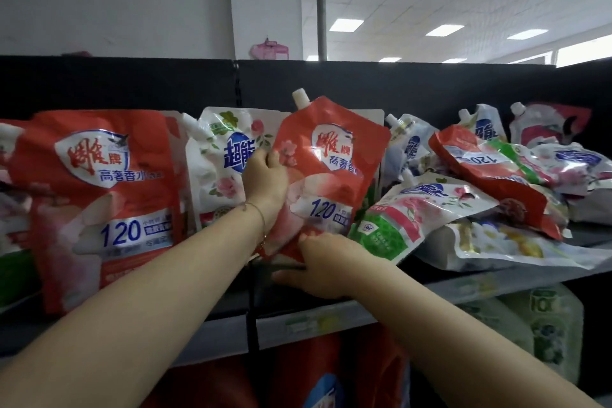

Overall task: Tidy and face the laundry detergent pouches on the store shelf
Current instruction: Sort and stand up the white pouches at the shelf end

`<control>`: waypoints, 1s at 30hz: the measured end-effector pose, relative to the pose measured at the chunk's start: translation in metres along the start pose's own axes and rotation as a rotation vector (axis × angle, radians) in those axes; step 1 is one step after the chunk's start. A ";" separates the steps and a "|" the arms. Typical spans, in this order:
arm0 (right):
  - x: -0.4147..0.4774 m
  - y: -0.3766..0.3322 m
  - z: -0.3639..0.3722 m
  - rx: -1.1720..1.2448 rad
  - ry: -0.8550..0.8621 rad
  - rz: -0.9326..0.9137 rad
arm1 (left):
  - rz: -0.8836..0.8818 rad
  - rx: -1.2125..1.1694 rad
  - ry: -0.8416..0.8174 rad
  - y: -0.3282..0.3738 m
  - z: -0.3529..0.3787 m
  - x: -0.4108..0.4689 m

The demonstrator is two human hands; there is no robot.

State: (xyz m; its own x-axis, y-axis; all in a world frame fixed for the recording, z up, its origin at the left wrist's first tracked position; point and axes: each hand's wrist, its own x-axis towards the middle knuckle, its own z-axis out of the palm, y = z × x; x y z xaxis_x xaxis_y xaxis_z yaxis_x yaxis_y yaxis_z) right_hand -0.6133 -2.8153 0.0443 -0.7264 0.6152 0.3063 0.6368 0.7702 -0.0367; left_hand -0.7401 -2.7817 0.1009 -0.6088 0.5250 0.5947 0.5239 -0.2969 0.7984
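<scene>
Right, you've got both hands on the red pouch (331,175), label facing you, above the middle of the shelf (496,283) and close to its front edge. Your left hand (265,182) grips the pouch's left edge about halfway up, and the fingers (273,155) curl over onto the printed face. Your right hand (318,261) pinches the bottom edge with its thumb stretched out low along the shelf. Neither hand is slack.

Here's what matters: the pouch's long axis is close to vertical, but the top leans toward the right end of the shelf. The spout (299,97) pokes up at the top left corner. Your right hand hides the base, so I can't tell whether it's seated on the shelf.

A white floral pouch (218,172) stands just behind and to the left, partly covered by the red one. Toward the right end lies a heap of toppled pouches (480,195), its nearest one just beside your pouch's lower right edge.

My read is that the left hand has the leverage to bring the top back left. The right hand looks best placed to plant the base square to the front edge.
</scene>
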 end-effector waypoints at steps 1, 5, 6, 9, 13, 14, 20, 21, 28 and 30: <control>0.006 -0.004 0.004 0.034 -0.026 -0.009 | 0.044 -0.006 -0.002 0.001 -0.005 -0.003; 0.022 -0.010 0.017 0.063 -0.016 0.023 | 0.060 0.004 0.138 -0.012 -0.034 -0.012; 0.023 -0.009 0.019 0.053 -0.022 0.050 | 0.030 0.031 0.196 -0.018 -0.043 -0.012; 0.021 -0.003 0.022 0.016 -0.066 0.128 | -0.046 0.075 0.279 -0.040 -0.069 -0.005; 0.019 -0.005 0.026 0.014 -0.047 0.148 | 0.065 0.008 0.205 -0.041 -0.090 -0.015; 0.017 -0.009 0.025 0.021 -0.021 0.146 | 0.121 0.018 0.194 -0.038 -0.093 -0.020; 0.006 -0.023 0.015 -0.071 0.214 0.137 | 0.518 0.161 0.009 -0.036 -0.096 -0.049; 0.003 -0.023 0.012 -0.101 0.233 0.134 | 0.562 0.172 -0.081 -0.034 -0.093 -0.054; -0.021 0.009 -0.007 -0.231 0.216 0.210 | 0.386 0.360 -0.647 -0.025 -0.048 -0.065; -0.031 0.024 -0.009 -0.226 0.218 0.237 | 0.332 0.413 -0.687 -0.024 -0.031 -0.065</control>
State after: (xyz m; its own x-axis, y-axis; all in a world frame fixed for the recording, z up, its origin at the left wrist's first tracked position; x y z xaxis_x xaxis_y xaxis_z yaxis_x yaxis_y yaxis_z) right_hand -0.5733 -2.8170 0.0424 -0.4962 0.7025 0.5102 0.8387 0.5398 0.0724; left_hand -0.7319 -2.8337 0.0461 0.0383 0.8675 0.4960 0.8662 -0.2763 0.4164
